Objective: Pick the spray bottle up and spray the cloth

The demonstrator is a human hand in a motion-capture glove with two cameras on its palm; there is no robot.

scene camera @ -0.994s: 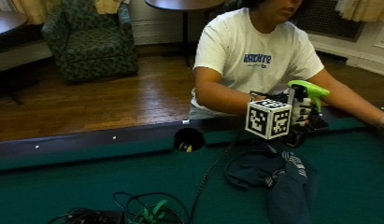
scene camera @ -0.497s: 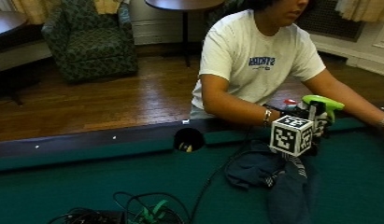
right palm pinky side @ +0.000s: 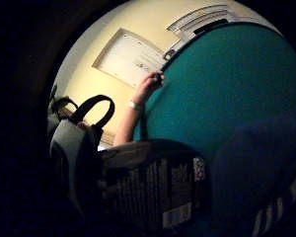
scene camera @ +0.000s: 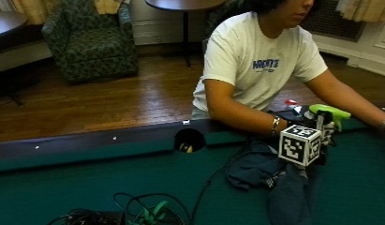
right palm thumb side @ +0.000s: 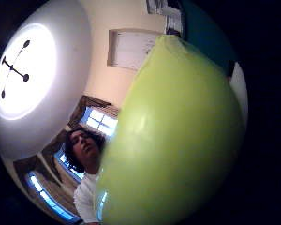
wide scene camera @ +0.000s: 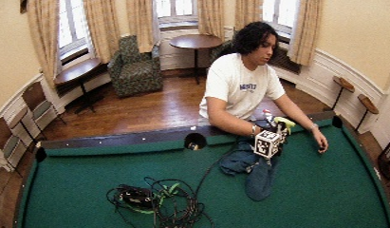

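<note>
The gloved right hand (scene camera: 304, 123) is closed around the spray bottle (scene camera: 326, 115), held upright above the table (scene camera: 86, 187). The bottle's green trigger head (right palm thumb side: 173, 136) sits directly against the palm; its dark labelled body (right palm pinky side: 153, 190) lies below the palm. The blue cloth (scene camera: 273, 176) lies crumpled on the green felt directly beneath the hand, apart from the bottle. Beyond the hand, the bare left hand (wide scene camera: 320, 142) rests on the felt near the rail. A cable bundle (wide scene camera: 153, 199) lies well apart, on the opposite side.
</note>
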